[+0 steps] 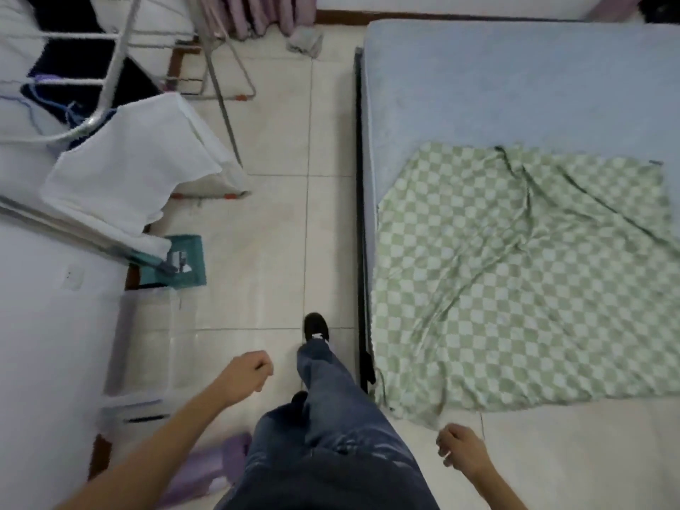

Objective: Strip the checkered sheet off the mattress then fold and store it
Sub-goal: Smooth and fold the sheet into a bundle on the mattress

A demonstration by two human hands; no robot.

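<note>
Left grip [247,375]: fingers loosely curled, holding nothing. It hangs over the floor [272,252], left of the person's forward leg in jeans [331,395].

Right grip [461,450]: fingers loosely curled, holding nothing. It hangs just beside the near left corner of the checkered sheet [533,281]. No contact with the fabric is visible.

Checkered sheet: green-and-white, spread out and rumpled on the near part of the mattress [515,82]. Long creases run across it. Its left edge drapes over the left edge of the mattress. The far part of the mattress is uncovered and shows a pale blue surface.

Person: the forward foot wears a black shoe [315,327] and is planted on the floor close to the left edge of the mattress.

Floor, left side:
- A clear storage box [147,344] stands near the left grip.
- A teal box [187,263] lies beyond it.
- A metal drying rack [220,93] stands further off, with a white shirt [128,178] draped on it.
- A purple item [217,469] lies under the left forearm, too blurred to identify.
</note>
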